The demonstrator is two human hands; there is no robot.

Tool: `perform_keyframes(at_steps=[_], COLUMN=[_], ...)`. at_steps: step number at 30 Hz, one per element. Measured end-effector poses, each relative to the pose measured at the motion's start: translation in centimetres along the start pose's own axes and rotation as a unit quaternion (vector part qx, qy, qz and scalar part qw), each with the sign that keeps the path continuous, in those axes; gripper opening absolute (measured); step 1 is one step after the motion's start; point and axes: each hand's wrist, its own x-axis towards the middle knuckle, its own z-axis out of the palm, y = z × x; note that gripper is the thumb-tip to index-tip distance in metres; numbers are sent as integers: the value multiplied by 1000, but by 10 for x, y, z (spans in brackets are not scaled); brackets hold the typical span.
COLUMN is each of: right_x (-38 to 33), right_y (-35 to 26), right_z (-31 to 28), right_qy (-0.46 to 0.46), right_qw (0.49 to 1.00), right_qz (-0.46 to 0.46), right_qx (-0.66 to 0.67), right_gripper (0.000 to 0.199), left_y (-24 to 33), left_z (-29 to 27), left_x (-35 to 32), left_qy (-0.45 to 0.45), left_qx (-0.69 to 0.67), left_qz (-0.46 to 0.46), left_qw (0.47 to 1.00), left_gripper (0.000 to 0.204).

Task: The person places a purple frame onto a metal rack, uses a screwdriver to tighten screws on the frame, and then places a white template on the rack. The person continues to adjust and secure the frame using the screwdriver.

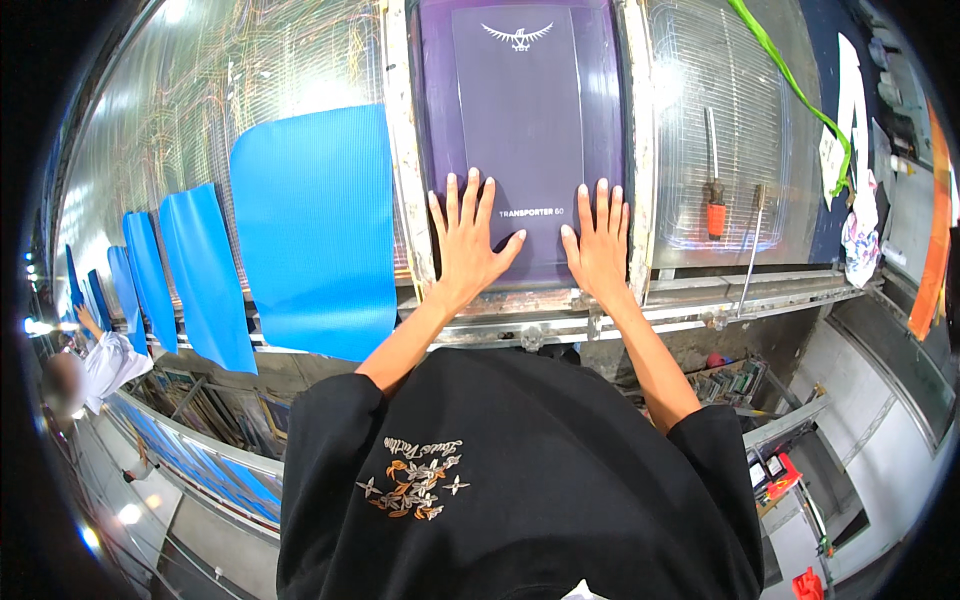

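Note:
Both my hands lie flat, palms down, on a dark purple panel [520,120] that bears a white winged emblem and a line of white lettering. My left hand [464,245] rests near the panel's lower left side, fingers spread and pointing away from me. Opposite it, my right hand [602,255] sits at the lower right side with its fingers apart too. Neither hand grips anything. Around the panel runs a worn, whitish frame [402,150], its long sides just outside my hands. I cannot tell whether the panel is one sheet or several layers.
Left of the frame, a blue ribbed sheet [315,230] hangs over the table's near edge, with several more beyond it. A screwdriver [715,215] and a thin metal rod [750,260] lie on the right, near a green strip [780,70]. Another person [115,360] stands far left.

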Motion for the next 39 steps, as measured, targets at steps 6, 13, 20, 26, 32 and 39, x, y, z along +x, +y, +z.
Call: perform_keyframes(at_steps=[6, 13, 20, 26, 32, 39], right_x=[2, 4, 2, 1, 1, 2], right_y=[3, 1, 6, 7, 8, 6], right_z=[1, 1, 4, 6, 7, 5], right_qy=[-20, -49, -81, -87, -86, -88], right_qw=[1000, 999, 996, 996, 996, 996], right_qz=[5, 20, 32, 28, 25, 26], right_qx=[-6, 8, 8, 0, 1, 4], right_gripper=[75, 76, 78, 79, 80, 79], left_y=[12, -13, -15, -15, -19, -18], left_z=[12, 24, 27, 27, 27, 28], left_x=[94, 239, 253, 255, 253, 254], left_qy=[36, 135, 133, 145, 128, 123], left_qx=[-31, 32, 44, 29, 69, 38], left_qz=[66, 79, 68, 76, 96, 93], left_qw=[997, 987, 988, 986, 985, 987], left_gripper=[73, 71, 72, 72, 65, 63])
